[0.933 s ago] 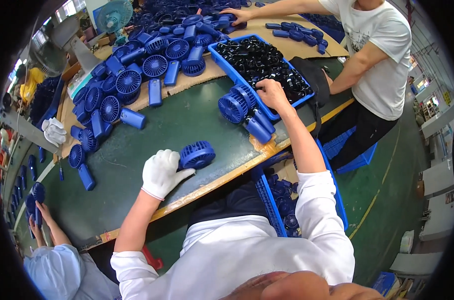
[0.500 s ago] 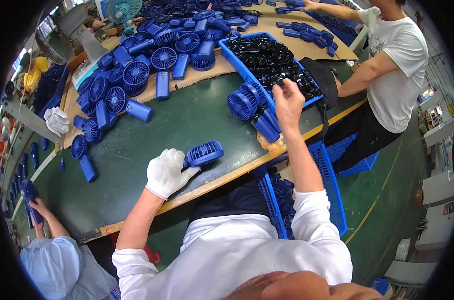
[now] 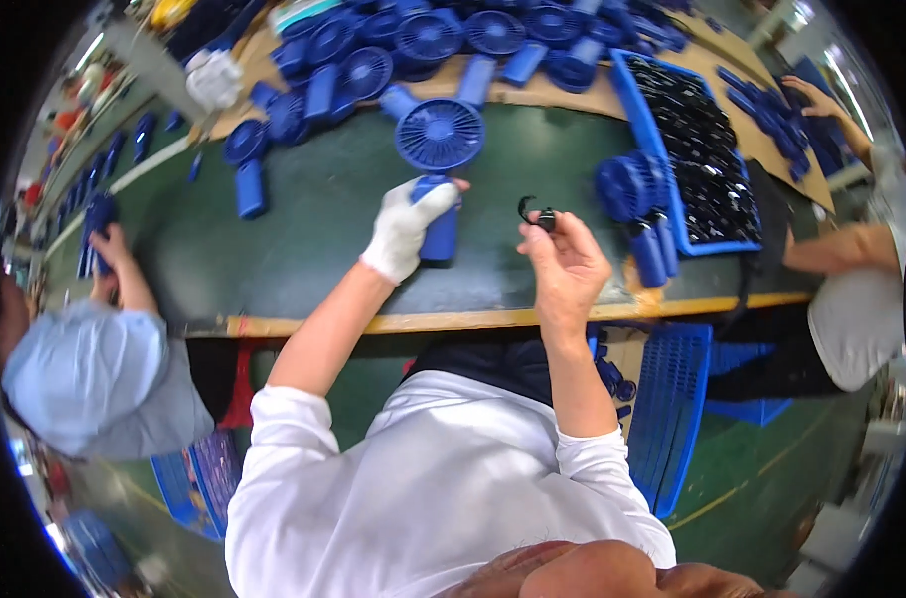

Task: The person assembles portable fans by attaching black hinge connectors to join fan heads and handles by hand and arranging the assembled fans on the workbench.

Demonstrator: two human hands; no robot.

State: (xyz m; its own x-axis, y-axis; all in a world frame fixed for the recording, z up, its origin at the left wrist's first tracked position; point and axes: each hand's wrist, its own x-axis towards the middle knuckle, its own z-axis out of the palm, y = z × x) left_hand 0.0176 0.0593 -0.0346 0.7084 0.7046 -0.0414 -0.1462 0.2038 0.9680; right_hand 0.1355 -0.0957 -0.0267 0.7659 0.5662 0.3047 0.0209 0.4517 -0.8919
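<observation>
In a white glove, my left hand [image 3: 408, 224] is closed round the handle of a blue handheld fan [image 3: 440, 137], its round grille turned up and pointing away from me. Bare, my right hand [image 3: 570, 261] pinches a small black part with a curved hook [image 3: 539, 214] between thumb and fingers. The part is apart from the fan, to its right. Two or so more blue fans [image 3: 634, 194] lie on the table to the right of my right hand, against a blue tray [image 3: 674, 189] full of shiny black parts.
Many blue fans [image 3: 363, 72] are heaped on cardboard along the far side of the dark green table [image 3: 318, 239]. A white glove [image 3: 212, 80] lies at the far left. Co-workers sit at left [image 3: 84, 374] and right [image 3: 857, 329]. A blue crate [image 3: 667, 409] stands below the table edge.
My right hand has come back left from the tray with a black part. My left hand has raised the fan and turned it upright, grille toward the view. The view has swung right.
</observation>
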